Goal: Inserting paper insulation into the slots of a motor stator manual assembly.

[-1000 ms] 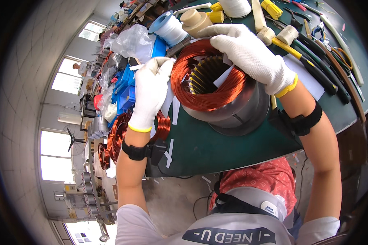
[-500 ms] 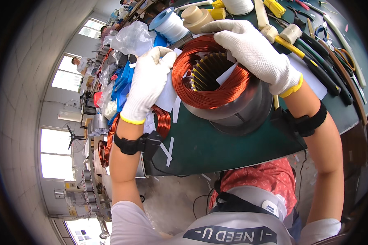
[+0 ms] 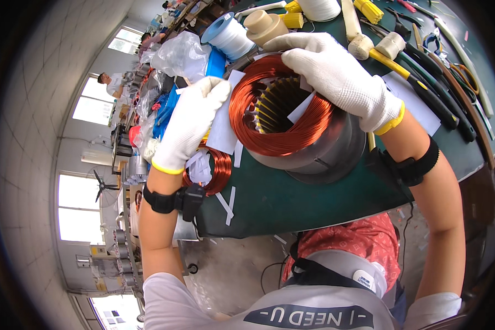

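Note:
A motor stator stands on the green table, its dark grey housing point(image 3: 324, 157) topped by a thick ring of copper winding point(image 3: 283, 132). Yellow-edged slots line its bore, and a white paper slip point(image 3: 301, 107) sticks out inside. My right hand point(image 3: 335, 69), in a white glove, curls over the far right of the winding with its fingers closed on it. My gloved left hand point(image 3: 195, 118) is left of the stator, fingertips pinched together. Whatever that pinch may hold is hidden. A white paper sheet point(image 3: 223, 129) lies between this hand and the winding.
A loose copper coil point(image 3: 220, 170) and paper strips point(image 3: 229, 206) lie at the left. Behind are a spool of white sleeving point(image 3: 228, 38) and a beige spool point(image 3: 264, 27). Mallets, including one with a yellow-black handle point(image 3: 412, 80), and hand tools crowd the right. People sit far left.
My left hand has drawn slightly nearer to me and left, away from the winding. My right hand has shifted a little over the ring.

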`<state>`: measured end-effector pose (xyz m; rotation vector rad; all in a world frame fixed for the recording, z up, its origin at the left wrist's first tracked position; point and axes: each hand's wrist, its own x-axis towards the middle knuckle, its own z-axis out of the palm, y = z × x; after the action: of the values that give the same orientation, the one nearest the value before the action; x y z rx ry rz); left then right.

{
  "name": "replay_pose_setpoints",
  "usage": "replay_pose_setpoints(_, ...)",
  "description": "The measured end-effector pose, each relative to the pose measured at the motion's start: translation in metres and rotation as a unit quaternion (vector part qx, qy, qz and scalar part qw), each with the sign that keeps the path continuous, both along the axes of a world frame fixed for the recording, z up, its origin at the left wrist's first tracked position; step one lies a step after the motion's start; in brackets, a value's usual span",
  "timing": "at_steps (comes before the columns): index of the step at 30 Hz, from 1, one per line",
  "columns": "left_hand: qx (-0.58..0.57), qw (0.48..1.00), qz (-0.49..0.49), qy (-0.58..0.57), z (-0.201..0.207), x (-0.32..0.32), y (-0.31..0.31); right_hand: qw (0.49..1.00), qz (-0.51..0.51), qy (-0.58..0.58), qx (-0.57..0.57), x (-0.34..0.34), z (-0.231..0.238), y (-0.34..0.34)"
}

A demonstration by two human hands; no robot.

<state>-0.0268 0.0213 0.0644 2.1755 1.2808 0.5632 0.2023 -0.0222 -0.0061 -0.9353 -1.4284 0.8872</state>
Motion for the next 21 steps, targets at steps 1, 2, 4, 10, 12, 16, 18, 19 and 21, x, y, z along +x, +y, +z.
replay_pose_setpoints(1, 0.0, 1.0, -0.001, 0.002, 0.0, 0.003, 0.002, 0.999, 0.02, 0.017, -0.038, -0.001, 0.003, 0.0)
replay_pose_setpoints(2, 0.02, 1.0, -0.003, 0.013, 0.0, 0.008, 0.006, 0.999, 0.019, 0.019, -0.038, 0.001, 0.0, 0.004)
replay_pose_setpoints(4, 0.059, 0.998, -0.004, 0.03, -0.002, 0.018, 0.009, 0.965, -0.087, -0.172, 0.177, 0.007, -0.011, 0.016)
replay_pose_setpoints(10, 0.003, 0.999, -0.003, -0.04, -0.013, -0.003, 0.007, 0.947, -0.09, -0.196, 0.237, 0.008, -0.018, 0.017)
replay_pose_setpoints(12, -0.004, 0.998, 0.008, -0.06, -0.015, -0.004, 0.008, 0.96, -0.065, -0.167, 0.215, 0.005, -0.011, 0.014)
replay_pose_setpoints(16, 0.027, 0.998, 0.008, -0.054, -0.01, 0.005, 0.013, 1.0, -0.001, -0.008, -0.014, 0.002, -0.004, 0.008)
replay_pose_setpoints(18, 0.067, 0.996, -0.01, 0.064, -0.001, 0.012, 0.017, 0.973, -0.056, -0.143, 0.173, 0.005, -0.01, 0.015)
replay_pose_setpoints(19, 0.056, 0.997, -0.013, 0.054, 0.001, 0.016, 0.017, 0.973, -0.053, -0.143, 0.174, 0.006, -0.011, 0.015)
replay_pose_setpoints(21, 0.047, 0.997, -0.027, 0.054, 0.002, 0.011, 0.017, 0.988, -0.031, -0.072, 0.134, 0.008, -0.011, 0.016)
